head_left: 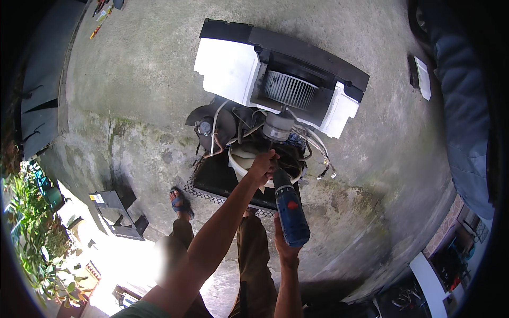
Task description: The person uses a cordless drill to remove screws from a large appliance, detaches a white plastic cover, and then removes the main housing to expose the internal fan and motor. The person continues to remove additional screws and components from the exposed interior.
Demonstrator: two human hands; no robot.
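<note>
My right hand (287, 248) is closed around the grip of a blue cordless drill (293, 214), which points away from me into an opened air-conditioner unit. Just left of the drill's nose, my left hand (263, 167) is closed, its fingertips pinched near the drill's tip. What those fingers hold is too small to make out. Straight beyond them sits a grey round motor (278, 127), joined to a white blower wheel (291, 89) in a black housing (297, 47) with white foam blocks (225, 66). A pale round shroud (237, 165) lies partly under my left hand.
A dark fan blade (214, 126) and copper pipes stand at the unit's left; loose wires (324, 159) hang at its right. A black frame (119, 212) lies on the concrete floor to the left. Hand tools (98, 26) lie far left. My sandalled foot (181, 202) is beside the unit.
</note>
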